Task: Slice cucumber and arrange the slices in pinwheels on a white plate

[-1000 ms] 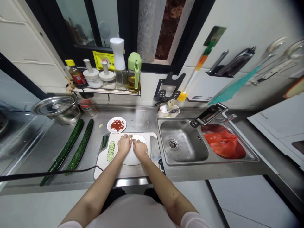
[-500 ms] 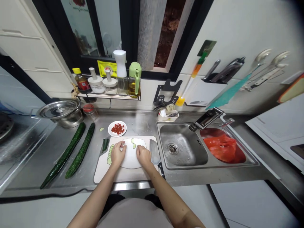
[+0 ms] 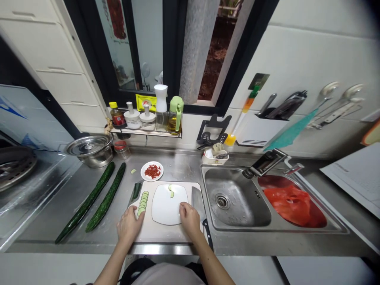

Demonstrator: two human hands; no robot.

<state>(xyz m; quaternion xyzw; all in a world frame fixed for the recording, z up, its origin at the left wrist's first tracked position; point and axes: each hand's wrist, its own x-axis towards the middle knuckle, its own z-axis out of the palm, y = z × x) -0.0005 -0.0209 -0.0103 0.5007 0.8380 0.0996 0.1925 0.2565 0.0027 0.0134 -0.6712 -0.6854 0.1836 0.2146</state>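
A white square plate [image 3: 166, 206] lies on a pale cutting board [image 3: 160, 234] at the counter's front edge. Two cucumber slices [image 3: 171, 191] sit at the plate's far rim. A row of cucumber slices [image 3: 143, 200] lies on the board left of the plate, with a dark cucumber end [image 3: 136, 190] behind it. My left hand [image 3: 129, 225] rests on the board's left edge, fingers loosely curled beside the nearest slices, holding nothing that I can see. My right hand [image 3: 190, 217] rests at the plate's right front corner, fingers curled down. A cleaver [image 3: 198, 204] lies flat just right of it.
Two whole cucumbers [image 3: 97, 200] lie on the steel counter to the left. A small dish of red bits [image 3: 152, 171] stands behind the board. A lidded pot [image 3: 90, 148] sits far left, a sink [image 3: 237, 200] with a red bag [image 3: 289, 202] to the right. Bottles fill a shelf [image 3: 147, 130].
Both hands have drawn back from the plate's far part toward me and apart. Two slices now lie uncovered at the plate's far rim. The camera view has tilted up.
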